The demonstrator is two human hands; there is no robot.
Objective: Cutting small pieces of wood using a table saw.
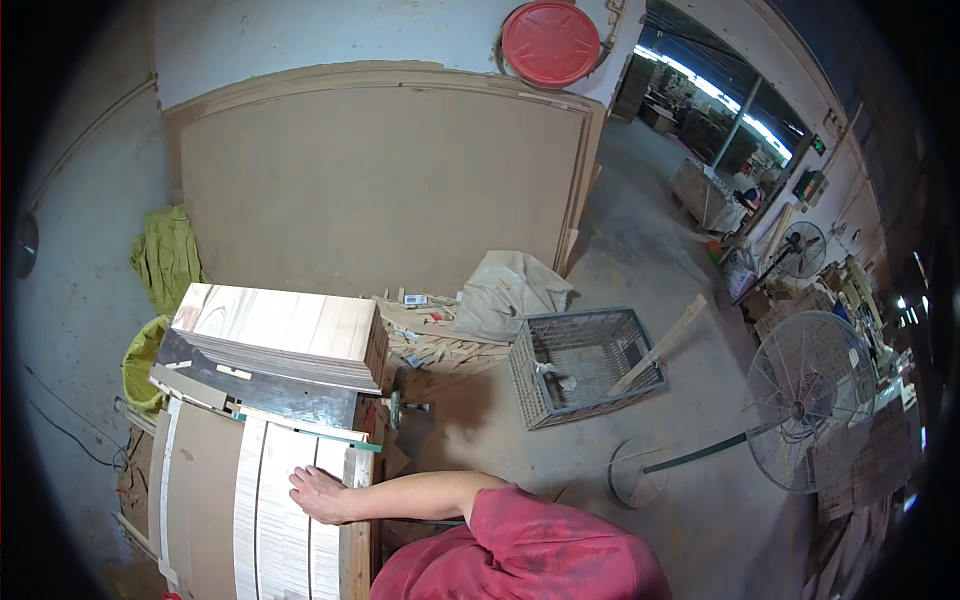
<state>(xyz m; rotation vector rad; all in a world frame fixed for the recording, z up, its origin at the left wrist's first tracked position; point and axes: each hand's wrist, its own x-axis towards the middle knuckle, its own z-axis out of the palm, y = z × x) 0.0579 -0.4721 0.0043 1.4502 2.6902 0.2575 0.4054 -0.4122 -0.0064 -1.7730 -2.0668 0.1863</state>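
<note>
My right hand lies on pale wooden boards set side by side on the bench. Its fingers are spread slightly over the wood, and they grip nothing that shows. The boards' far ends meet a narrow green-edged strip. Beyond that strip, a tall stack of pale boards rests on a dark metal plate. A brown sheet lies to the left of the boards. My left hand is outside the picture.
A grey plastic crate with a wooden stick stands on the floor to the right. Farther right is a pedestal fan. Wood offcuts are heaped behind the bench, and a large brown panel leans on the wall.
</note>
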